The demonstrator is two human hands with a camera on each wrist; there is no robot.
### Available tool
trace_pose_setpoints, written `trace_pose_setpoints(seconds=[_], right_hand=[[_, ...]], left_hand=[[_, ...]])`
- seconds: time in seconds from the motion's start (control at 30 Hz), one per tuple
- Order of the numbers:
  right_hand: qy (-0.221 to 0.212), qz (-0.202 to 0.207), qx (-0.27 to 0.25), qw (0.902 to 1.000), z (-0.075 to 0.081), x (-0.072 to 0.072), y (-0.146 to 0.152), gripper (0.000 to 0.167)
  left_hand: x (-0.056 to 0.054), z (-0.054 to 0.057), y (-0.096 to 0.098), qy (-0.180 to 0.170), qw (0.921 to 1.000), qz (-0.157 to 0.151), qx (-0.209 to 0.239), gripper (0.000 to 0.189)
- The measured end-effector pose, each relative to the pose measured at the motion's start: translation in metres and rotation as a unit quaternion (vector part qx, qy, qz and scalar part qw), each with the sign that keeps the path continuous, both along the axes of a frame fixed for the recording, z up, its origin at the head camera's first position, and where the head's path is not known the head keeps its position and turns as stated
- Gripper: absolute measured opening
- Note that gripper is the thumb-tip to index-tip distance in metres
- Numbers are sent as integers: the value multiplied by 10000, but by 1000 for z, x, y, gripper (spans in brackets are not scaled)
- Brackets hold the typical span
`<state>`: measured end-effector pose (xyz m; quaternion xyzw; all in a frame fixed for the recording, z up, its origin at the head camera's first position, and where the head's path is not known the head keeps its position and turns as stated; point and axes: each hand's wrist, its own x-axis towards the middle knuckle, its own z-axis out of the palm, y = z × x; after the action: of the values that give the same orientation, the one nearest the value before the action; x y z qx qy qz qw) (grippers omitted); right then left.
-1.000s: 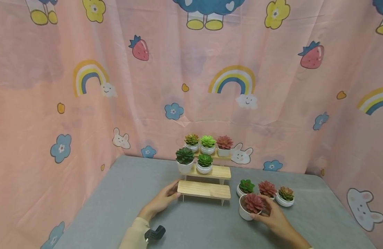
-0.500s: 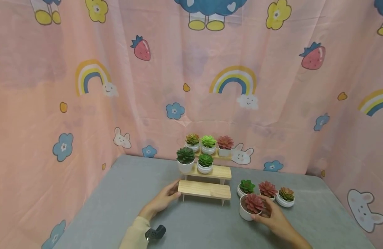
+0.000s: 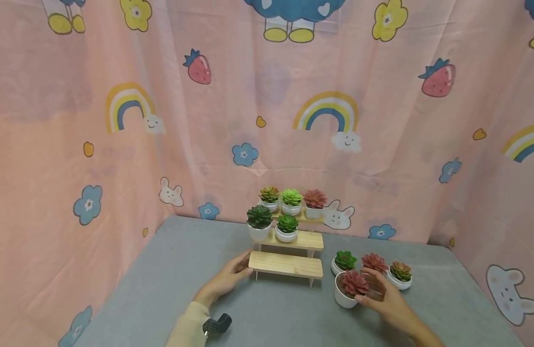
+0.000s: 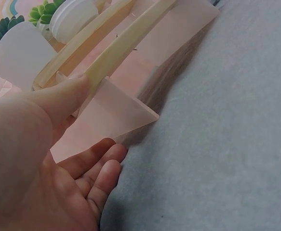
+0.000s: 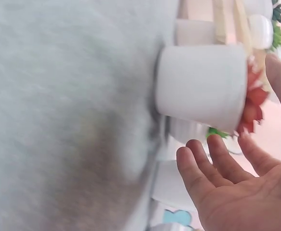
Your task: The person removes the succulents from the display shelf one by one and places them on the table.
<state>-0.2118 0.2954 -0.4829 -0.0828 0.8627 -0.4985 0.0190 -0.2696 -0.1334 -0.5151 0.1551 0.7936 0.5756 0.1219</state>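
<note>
My left hand [image 3: 225, 280] grips the left end of the lowest shelf of a three-tier wooden stand [image 3: 286, 264]. In the left wrist view its thumb lies on the plank edge [image 4: 113, 55], and the other fingers are curled loosely by the clear leg [image 4: 123, 108]. On the table right of the stand, a red succulent in a white pot [image 3: 346, 297] stands upright. My right hand [image 3: 392, 306] is just right of that pot. Its fingers are spread and hold nothing in the right wrist view, with a small gap to the white pot [image 5: 200, 84].
Behind the red succulent stand a green succulent [image 3: 345, 260], another red succulent [image 3: 374, 263] and an orange-green succulent [image 3: 400, 272]. The middle shelf [image 3: 310, 240] bears two potted succulents, the top shelf [image 3: 312, 220] three. A pink patterned curtain [image 3: 214, 120] surrounds the grey table [image 3: 162, 270].
My right hand has let go of the red succulent's pot and drawn slightly to the right, its fingers opening. The pot stays in place. My left hand remains at the stand.
</note>
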Motion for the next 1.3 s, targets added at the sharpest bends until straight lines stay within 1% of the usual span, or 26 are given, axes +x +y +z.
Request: trace_pose_setpoints(seconds=[0.13,0.27,0.4,0.53,0.67,0.87,1.1,1.2,1.3], right_hand=[[474,42,14,9989,10,2,3,65],[972,106,10,9952,20,1,5,59],[1270,216,92,9916,34,-2,3,59],[1285,291,133,9912,48,-7,-5,59],[1210,203,138,9923,57,-13,-16,58],[1310,372,27,9907,60,-21,-31,56],[1507,535,-49,9871,62,-23,-43,53],[1494,613,-91,9868,63,-25,-49,53],[1420,705,-110,9873,65,-28,-57,53]], left_hand=[[-1,-2,0,28,10000,-30,32,64],[-1,-3,0,65,10000,-45,6,65],[-2,-5,-2,86,9999,-64,-49,67],[-5,-5,-4,85,9999,-44,-50,68],[-7,-3,-3,54,10000,-2,2,67],[-7,-3,-3,103,9999,-8,-27,66],[-4,-4,-3,97,9999,2,-99,66],[-3,-4,-2,139,9998,-7,-129,65],[-3,-4,-2,85,9999,30,-93,65]])
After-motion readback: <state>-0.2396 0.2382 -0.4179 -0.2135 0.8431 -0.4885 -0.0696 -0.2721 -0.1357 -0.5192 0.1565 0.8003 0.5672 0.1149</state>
